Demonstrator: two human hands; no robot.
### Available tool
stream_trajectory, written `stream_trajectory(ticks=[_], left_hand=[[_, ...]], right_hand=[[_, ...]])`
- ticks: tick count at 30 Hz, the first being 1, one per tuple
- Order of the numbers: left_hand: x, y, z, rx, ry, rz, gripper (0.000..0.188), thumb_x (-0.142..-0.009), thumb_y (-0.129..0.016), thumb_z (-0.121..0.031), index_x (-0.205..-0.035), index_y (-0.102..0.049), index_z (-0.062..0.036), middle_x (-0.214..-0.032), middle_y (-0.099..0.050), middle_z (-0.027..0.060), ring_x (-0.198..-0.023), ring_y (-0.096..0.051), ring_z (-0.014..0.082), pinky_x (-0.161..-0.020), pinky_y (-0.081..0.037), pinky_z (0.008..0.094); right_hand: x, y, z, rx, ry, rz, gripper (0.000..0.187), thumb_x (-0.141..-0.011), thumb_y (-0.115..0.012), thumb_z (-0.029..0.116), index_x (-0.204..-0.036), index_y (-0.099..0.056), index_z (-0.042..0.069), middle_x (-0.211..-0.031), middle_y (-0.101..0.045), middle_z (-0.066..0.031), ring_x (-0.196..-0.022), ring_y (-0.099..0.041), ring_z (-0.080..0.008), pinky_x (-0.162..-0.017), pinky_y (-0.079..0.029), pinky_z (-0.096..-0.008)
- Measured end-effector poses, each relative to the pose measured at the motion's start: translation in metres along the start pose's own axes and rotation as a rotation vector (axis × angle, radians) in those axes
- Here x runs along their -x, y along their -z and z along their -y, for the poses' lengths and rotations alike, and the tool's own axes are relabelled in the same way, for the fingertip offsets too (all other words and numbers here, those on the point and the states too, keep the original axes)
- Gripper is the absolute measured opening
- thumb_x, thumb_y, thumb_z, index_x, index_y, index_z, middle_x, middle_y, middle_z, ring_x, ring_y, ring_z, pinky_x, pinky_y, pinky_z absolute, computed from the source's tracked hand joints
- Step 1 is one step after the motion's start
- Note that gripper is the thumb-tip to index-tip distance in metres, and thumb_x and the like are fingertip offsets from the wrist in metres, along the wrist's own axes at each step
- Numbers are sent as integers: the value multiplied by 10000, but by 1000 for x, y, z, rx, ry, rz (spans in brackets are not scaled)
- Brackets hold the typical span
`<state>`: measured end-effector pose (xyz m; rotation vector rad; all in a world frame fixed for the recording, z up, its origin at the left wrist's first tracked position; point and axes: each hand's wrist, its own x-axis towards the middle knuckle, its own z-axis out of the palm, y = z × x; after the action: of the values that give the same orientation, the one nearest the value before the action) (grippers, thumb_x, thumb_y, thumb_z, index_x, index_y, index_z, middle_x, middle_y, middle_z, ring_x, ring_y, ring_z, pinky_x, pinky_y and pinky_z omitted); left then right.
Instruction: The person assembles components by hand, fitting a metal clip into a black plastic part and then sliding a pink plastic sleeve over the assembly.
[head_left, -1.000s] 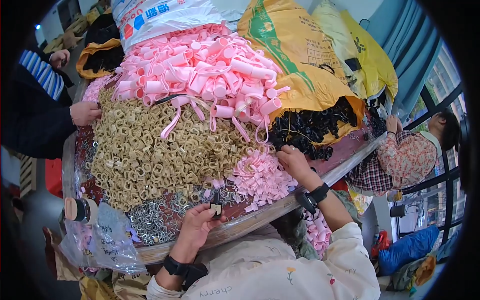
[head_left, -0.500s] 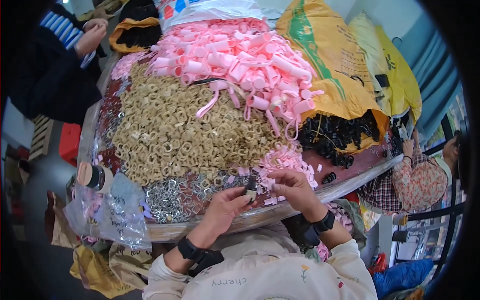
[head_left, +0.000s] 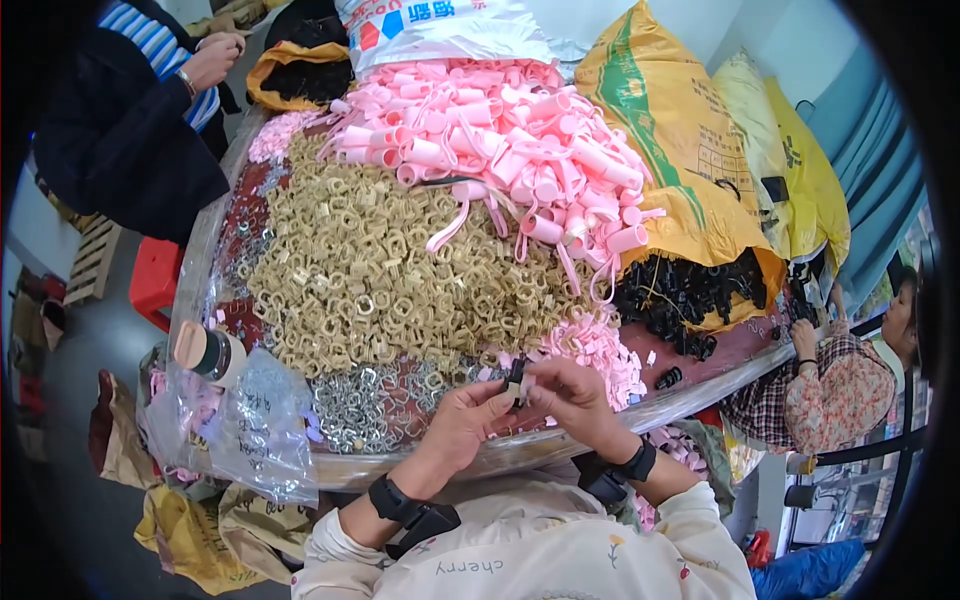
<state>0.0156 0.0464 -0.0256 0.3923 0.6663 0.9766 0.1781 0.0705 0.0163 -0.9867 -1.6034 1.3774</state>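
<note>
Just above the table's near edge, my left hand (head_left: 462, 425) pinches a small black and beige plastic part (head_left: 516, 374) between thumb and fingers. My right hand (head_left: 582, 402) is closed, its thumb and fingertips pressed together against the right side of that part. Whatever else lies between those fingertips is hidden. Small flat pink pieces (head_left: 612, 362) form a heap beyond my right hand. Beyond and left of my left hand lie silver metal pieces (head_left: 362, 410), with a wide pile of beige plastic rings (head_left: 390, 275) behind them.
Pink tubes with straps (head_left: 510, 150) are heaped at the back. A yellow sack (head_left: 690, 215) spills black pieces (head_left: 668, 298) at right. A lidded bottle (head_left: 212, 352) and clear plastic bag (head_left: 262, 425) occupy the near left. One person (head_left: 130, 130) stands left; another (head_left: 845, 385) sits right.
My right hand has moved in from a small gap and now meets the part in my left hand. Both hands have come closer together; the whole view has shifted slightly.
</note>
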Motion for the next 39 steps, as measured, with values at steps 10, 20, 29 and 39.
stream_trajectory(ticks=[10,20,29,39], left_hand=[[-2,-2,-5,-37,80,72,202,-844,-465,-153,-946,-547,2,-856,-579,67,-751,-577,142,-691,-491,254],[-7,15,-16,-210,26,59,202,-830,-486,-160,-921,-551,9,-780,-583,65,-635,-558,114,-573,-471,218],[7,18,-18,-111,-15,3,235,-819,-510,-146,-1011,-477,-15,-832,-577,94,-685,-566,141,-589,-473,223],[21,27,-15,-41,-24,11,328,-813,-519,-135,-1095,-378,-47,-877,-570,130,-722,-578,176,-615,-489,245]], right_hand=[[-8,0,-13,475,455,-18,155,-685,-636,49,-830,-583,41,-707,-488,-56,-599,-478,-166,-507,-379,-256],[-102,92,-35,912,348,-455,222,-663,-581,39,-884,-576,64,-729,-517,-82,-622,-494,-231,-540,-400,-316],[-162,117,-58,1378,402,-293,405,-595,-590,60,-989,-501,81,-897,-474,-132,-793,-491,-287,-625,-406,-387],[-127,108,-41,153,341,-419,400,-713,-587,118,-1081,-441,63,-1021,-501,-146,-970,-495,-275,-786,-424,-379]])
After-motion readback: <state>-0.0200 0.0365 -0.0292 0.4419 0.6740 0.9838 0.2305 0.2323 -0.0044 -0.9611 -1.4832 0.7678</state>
